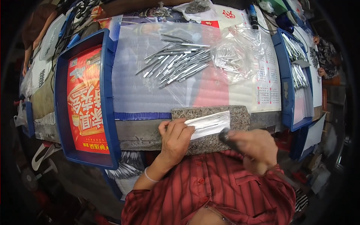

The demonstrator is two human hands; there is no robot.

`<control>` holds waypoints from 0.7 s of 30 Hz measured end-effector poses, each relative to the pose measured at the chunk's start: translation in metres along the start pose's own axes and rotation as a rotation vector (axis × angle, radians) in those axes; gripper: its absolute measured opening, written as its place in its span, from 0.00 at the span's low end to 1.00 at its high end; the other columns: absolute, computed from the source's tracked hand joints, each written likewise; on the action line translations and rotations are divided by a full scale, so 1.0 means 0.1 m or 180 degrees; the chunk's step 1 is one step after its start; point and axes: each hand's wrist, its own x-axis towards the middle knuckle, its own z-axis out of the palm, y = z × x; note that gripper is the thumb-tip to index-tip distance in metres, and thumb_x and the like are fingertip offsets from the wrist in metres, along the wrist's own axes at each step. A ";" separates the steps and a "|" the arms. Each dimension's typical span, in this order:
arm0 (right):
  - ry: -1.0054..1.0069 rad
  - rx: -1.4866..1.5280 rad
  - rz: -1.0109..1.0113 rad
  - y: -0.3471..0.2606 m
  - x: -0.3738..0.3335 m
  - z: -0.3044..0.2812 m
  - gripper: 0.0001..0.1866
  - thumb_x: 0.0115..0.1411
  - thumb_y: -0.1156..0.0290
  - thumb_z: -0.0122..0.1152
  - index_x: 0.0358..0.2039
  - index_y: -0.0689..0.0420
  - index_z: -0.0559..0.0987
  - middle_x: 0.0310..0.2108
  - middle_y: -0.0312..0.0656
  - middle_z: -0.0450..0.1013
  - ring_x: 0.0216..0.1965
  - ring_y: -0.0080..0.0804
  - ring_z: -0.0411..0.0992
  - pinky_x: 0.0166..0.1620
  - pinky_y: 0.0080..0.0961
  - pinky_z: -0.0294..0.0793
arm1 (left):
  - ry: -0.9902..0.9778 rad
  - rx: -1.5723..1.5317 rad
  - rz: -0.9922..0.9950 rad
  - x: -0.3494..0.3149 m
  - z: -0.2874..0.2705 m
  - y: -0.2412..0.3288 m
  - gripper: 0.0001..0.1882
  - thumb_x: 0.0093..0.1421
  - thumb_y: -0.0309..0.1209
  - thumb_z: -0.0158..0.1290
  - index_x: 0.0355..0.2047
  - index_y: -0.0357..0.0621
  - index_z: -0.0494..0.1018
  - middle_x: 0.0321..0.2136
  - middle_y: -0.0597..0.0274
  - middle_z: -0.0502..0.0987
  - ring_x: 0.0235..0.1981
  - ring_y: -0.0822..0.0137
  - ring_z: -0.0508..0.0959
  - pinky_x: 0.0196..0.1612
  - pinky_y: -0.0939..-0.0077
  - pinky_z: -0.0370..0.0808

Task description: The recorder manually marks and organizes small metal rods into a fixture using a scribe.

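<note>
Bracing a white-and-silver sheet [209, 125] on a speckled stone block [239, 114], the left hand [175, 139] lays its bent fingers on the sheet's nine o'clock end, seemingly to keep it from sliding; whether the thumb pinches underneath, I cannot tell. At the block's four o'clock side, the right hand [261, 148] is curled around a dark tool [229, 140], both blurred, so contact between tool and sheet is unclear. The block probably serves as a firm, level support at the tabletop [137, 140] edge, close to the body.

Toward eleven o'clock from the block, slim metal pieces [180, 60] lie loose on clear plastic, likely within easy reach by design; a clear bag [240, 56] holding more metal pieces sits near twelve to one.

As for writing, a red printed sheet [87, 90] lines the left blue tray [108, 101] at nine to ten o'clock, bearing large white characters and a smaller yellow line. Between one and two o'clock, a calendar sheet [267, 75] shows small printed grids. At two, the right blue tray [288, 116] holds bundled silvery pieces [298, 77].
</note>
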 end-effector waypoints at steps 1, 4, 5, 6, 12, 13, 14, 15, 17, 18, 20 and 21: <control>-0.0194 -0.0158 -0.0314 -0.02 0.13 0.07 0.14 0.54 0.72 0.62 0.41 0.61 0.79 0.36 0.45 0.79 0.26 0.37 0.77 0.29 0.26 0.77 | 0.0003 -0.0001 -0.0028 -0.01 0.00 0.00 0.12 0.48 0.21 0.60 0.35 0.43 0.75 0.31 0.60 0.73 0.41 0.58 0.76 0.46 0.60 0.62; -0.0697 0.0142 0.0485 0.32 0.05 0.48 0.07 0.58 0.71 0.61 0.36 0.58 0.76 0.25 0.44 0.73 0.22 0.42 0.73 0.23 0.31 0.71 | -0.0031 -0.0118 -0.0065 0.03 -0.06 0.02 0.13 0.48 0.21 0.61 0.36 0.43 0.75 0.32 0.61 0.73 0.44 0.58 0.75 0.48 0.59 0.61; -0.0581 0.0059 0.0591 0.25 0.03 0.53 0.05 0.60 0.70 0.59 0.34 0.58 0.75 0.24 0.44 0.72 0.22 0.42 0.72 0.23 0.32 0.70 | 0.0008 -0.0082 -0.0104 -0.03 -0.10 0.02 0.14 0.48 0.21 0.61 0.36 0.43 0.76 0.33 0.61 0.73 0.44 0.57 0.75 0.49 0.58 0.61; -0.0614 0.0119 0.0634 0.29 0.04 0.53 0.05 0.60 0.70 0.59 0.34 0.58 0.75 0.24 0.44 0.72 0.21 0.43 0.72 0.23 0.32 0.70 | -0.0046 0.0040 -0.0162 -0.04 -0.14 -0.02 0.15 0.47 0.21 0.61 0.37 0.44 0.76 0.33 0.61 0.73 0.45 0.57 0.75 0.49 0.58 0.61; -0.0818 -0.0380 -0.0102 0.06 0.20 0.32 0.15 0.50 0.74 0.65 0.40 0.63 0.77 0.31 0.46 0.77 0.26 0.39 0.78 0.29 0.26 0.77 | 0.0061 0.0065 -0.0300 -0.14 -0.16 -0.14 0.13 0.49 0.23 0.59 0.37 0.46 0.75 0.32 0.62 0.72 0.45 0.57 0.75 0.51 0.57 0.60; -0.0694 -0.0204 -0.0356 0.02 0.23 0.31 0.16 0.50 0.73 0.65 0.41 0.62 0.78 0.33 0.46 0.77 0.27 0.38 0.78 0.29 0.26 0.77 | 0.0055 0.0080 -0.0291 -0.15 -0.17 -0.14 0.12 0.50 0.24 0.56 0.37 0.46 0.75 0.33 0.63 0.72 0.46 0.59 0.75 0.51 0.56 0.59; -0.0553 0.0027 -0.0631 0.03 0.23 0.35 0.17 0.49 0.72 0.66 0.41 0.61 0.78 0.34 0.46 0.78 0.27 0.38 0.78 0.29 0.25 0.77 | 0.0005 0.0133 -0.0293 -0.19 -0.21 -0.14 0.12 0.51 0.24 0.55 0.37 0.45 0.75 0.33 0.63 0.72 0.47 0.59 0.74 0.51 0.56 0.60; -0.0771 -0.0349 -0.0207 0.00 0.29 0.56 0.14 0.52 0.69 0.65 0.38 0.60 0.77 0.34 0.45 0.77 0.26 0.38 0.77 0.26 0.26 0.75 | -0.0016 0.0056 -0.0219 -0.14 -0.21 -0.12 0.12 0.51 0.24 0.55 0.37 0.45 0.75 0.33 0.63 0.72 0.47 0.59 0.74 0.51 0.56 0.60; -0.0981 -0.0043 0.0145 0.19 0.26 0.74 0.11 0.55 0.66 0.64 0.35 0.57 0.75 0.31 0.43 0.75 0.23 0.40 0.75 0.23 0.29 0.72 | -0.0036 0.0016 -0.0331 -0.11 -0.19 -0.10 0.12 0.50 0.24 0.55 0.37 0.44 0.75 0.33 0.62 0.71 0.47 0.59 0.74 0.51 0.56 0.60; -0.0810 -0.0045 0.0135 0.17 0.21 0.79 0.10 0.57 0.65 0.63 0.32 0.57 0.73 0.28 0.44 0.73 0.22 0.41 0.73 0.22 0.32 0.70 | -0.0095 0.0019 -0.0289 -0.13 -0.21 -0.08 0.12 0.50 0.24 0.55 0.37 0.43 0.75 0.34 0.61 0.71 0.48 0.59 0.73 0.52 0.55 0.59; -0.0672 0.0175 0.0269 0.26 0.24 0.79 0.09 0.57 0.67 0.62 0.33 0.58 0.74 0.27 0.44 0.73 0.23 0.42 0.73 0.23 0.32 0.71 | -0.0036 0.0035 -0.0262 -0.09 -0.19 -0.13 0.12 0.49 0.22 0.57 0.37 0.43 0.75 0.33 0.60 0.71 0.46 0.57 0.74 0.50 0.56 0.60; -0.0686 0.0337 0.0492 0.23 0.24 0.75 0.09 0.61 0.67 0.59 0.37 0.60 0.75 0.28 0.46 0.74 0.24 0.43 0.75 0.24 0.31 0.72 | -0.0007 0.0036 -0.0234 -0.10 -0.19 -0.14 0.13 0.48 0.21 0.59 0.36 0.43 0.75 0.33 0.59 0.71 0.45 0.56 0.75 0.49 0.57 0.61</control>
